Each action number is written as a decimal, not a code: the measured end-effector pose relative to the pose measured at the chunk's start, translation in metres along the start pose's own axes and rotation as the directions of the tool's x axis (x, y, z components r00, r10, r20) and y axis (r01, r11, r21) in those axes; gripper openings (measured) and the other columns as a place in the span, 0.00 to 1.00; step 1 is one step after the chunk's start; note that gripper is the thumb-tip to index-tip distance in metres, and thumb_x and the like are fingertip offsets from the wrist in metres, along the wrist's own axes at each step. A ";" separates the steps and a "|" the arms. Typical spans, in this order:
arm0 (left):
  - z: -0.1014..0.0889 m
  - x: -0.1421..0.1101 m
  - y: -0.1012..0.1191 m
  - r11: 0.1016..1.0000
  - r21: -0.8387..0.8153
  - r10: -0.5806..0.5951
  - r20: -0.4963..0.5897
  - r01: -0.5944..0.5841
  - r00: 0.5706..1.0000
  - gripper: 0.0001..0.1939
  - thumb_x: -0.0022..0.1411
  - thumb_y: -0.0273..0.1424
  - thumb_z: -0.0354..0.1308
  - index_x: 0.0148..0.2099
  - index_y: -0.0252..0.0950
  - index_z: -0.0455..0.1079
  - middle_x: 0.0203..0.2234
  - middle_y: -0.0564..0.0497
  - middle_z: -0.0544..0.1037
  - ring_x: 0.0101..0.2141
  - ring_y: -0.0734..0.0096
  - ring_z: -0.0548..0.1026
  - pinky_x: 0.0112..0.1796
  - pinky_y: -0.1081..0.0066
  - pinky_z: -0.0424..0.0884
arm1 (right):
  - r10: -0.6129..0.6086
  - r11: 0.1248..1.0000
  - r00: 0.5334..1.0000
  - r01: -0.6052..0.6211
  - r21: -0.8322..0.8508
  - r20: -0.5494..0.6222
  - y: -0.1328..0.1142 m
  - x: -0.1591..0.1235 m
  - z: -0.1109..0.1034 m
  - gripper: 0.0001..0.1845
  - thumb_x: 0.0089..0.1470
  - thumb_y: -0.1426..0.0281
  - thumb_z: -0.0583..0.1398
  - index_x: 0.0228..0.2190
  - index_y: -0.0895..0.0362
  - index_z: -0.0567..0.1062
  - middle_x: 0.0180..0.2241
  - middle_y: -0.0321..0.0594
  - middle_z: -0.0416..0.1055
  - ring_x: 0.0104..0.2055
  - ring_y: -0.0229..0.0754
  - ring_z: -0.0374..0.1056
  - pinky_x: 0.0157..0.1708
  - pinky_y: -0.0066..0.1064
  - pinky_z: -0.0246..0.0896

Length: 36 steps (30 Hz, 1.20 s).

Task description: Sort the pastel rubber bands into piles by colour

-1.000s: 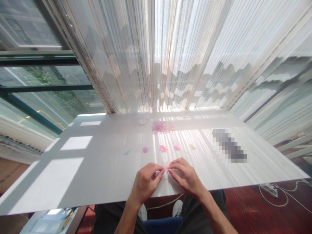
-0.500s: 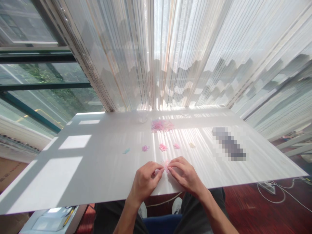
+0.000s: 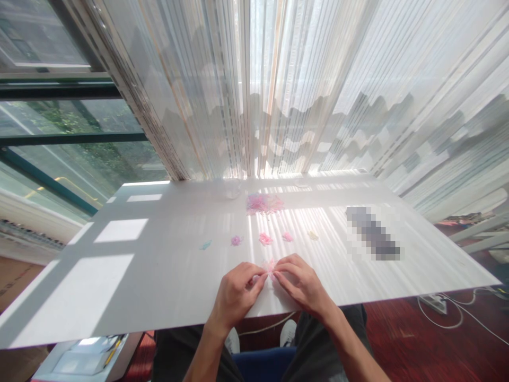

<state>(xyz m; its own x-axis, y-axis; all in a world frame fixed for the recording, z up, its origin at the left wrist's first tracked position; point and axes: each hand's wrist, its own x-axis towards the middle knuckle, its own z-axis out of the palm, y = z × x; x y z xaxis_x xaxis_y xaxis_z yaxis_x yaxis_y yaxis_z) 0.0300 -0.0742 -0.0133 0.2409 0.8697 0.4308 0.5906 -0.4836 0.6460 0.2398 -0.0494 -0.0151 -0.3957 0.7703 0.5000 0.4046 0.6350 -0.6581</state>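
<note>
My left hand and my right hand meet near the table's front edge, thumb and forefinger pinched together on each. Their fingertips touch a small heap of pale pink pieces; anything held between them is too small to make out. Just beyond lie little clusters in a row: teal, purple, bright pink, lighter pink and pale yellow. Farther back is a larger mixed pile, mostly pink and lilac, of thin small pieces whose kind I cannot tell.
A clear round container stands at the back of the white table, with a clear disc-like lid to its right. A blurred-out dark object lies on the right. Sheer curtains hang behind the far edge.
Both hands stay pinched at the pink heap, with only slight finger movement. The view has shifted a little; the clusters lie as before.
</note>
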 end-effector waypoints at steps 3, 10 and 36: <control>0.001 0.000 -0.001 1.000 -0.004 0.000 0.004 0.000 1.000 0.07 0.72 0.31 0.57 0.40 0.38 0.76 0.30 0.51 0.79 0.30 0.72 0.74 0.34 0.72 0.71 | 0.005 1.000 1.000 -0.005 0.001 0.002 0.001 -0.001 0.000 0.08 0.67 0.70 0.59 0.39 0.53 0.79 0.37 0.43 0.77 0.41 0.45 0.73 0.42 0.37 0.73; 0.002 0.000 -0.001 1.000 -0.012 -0.006 0.011 0.006 1.000 0.07 0.72 0.31 0.57 0.40 0.39 0.76 0.31 0.52 0.79 0.30 0.72 0.74 0.34 0.72 0.71 | -0.008 1.000 1.000 0.008 0.023 0.000 0.003 -0.002 0.002 0.06 0.66 0.72 0.60 0.39 0.53 0.79 0.37 0.43 0.76 0.42 0.44 0.73 0.43 0.36 0.72; 0.001 -0.001 -0.002 1.000 -0.014 -0.014 0.023 0.014 1.000 0.08 0.72 0.31 0.57 0.40 0.39 0.76 0.31 0.51 0.79 0.31 0.70 0.75 0.35 0.72 0.72 | 0.002 0.999 1.000 -0.002 0.032 0.008 0.002 -0.002 0.001 0.05 0.64 0.73 0.61 0.40 0.53 0.77 0.38 0.42 0.76 0.42 0.44 0.72 0.44 0.37 0.71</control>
<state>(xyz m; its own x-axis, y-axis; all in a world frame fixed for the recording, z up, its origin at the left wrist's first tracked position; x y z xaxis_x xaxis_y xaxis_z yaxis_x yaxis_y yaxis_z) 0.0292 -0.0739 -0.0161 0.2501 0.8783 0.4075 0.5830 -0.4726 0.6608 0.2404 -0.0501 -0.0178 -0.4015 0.7709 0.4944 0.3788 0.6313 -0.6767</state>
